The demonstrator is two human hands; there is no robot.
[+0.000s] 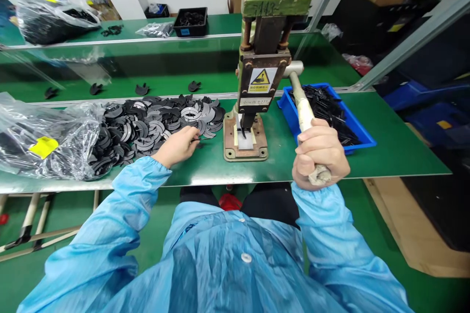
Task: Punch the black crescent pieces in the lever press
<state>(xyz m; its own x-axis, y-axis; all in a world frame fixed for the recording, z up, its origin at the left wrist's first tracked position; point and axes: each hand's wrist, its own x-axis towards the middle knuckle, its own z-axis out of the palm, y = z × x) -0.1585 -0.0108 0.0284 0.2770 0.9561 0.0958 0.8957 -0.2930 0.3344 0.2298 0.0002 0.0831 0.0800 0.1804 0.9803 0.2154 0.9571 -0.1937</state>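
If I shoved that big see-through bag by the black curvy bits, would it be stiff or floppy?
The plastic bag would probably crumple, because it looks thin and wrinkly. It's unlikely to roll, since it lies slumped on the green bench. Pushing it might also make the black curved pieces slide, as they're heaped loosely against it.

One press [262, 76] with one lever [302, 103] is seen. Left of it, one left hand [178, 146], one bag [69, 143] and one uncountable heap of parts [151, 129] are seen; farther back there, four single pieces [142, 90] are laid out. Right of it, one bin [360, 133] and one right hand [323, 152] are found.
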